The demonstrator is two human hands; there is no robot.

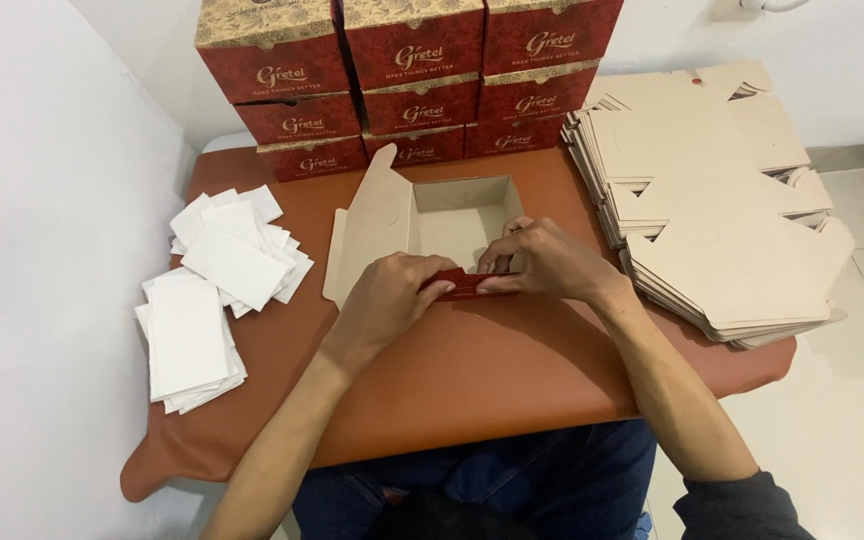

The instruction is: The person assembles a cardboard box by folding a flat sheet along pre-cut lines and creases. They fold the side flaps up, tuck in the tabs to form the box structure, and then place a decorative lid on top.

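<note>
Half-folded cardboard box (452,225), brown inside and red outside, at table (512,370) centre; left hand (389,295) and right hand (542,262) close together, both pinching its near red wall. Stacked along far edge: red boxes (407,75) with gold-patterned tops and gold labels. Flat brown box blanks (722,210) piled at right edge, white paper sheets (214,290) in two heaps at left.

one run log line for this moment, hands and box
left hand: pinching box front wall | right hand: pressing same wall | box: open, half folded | flat boxes: stacked right
</note>
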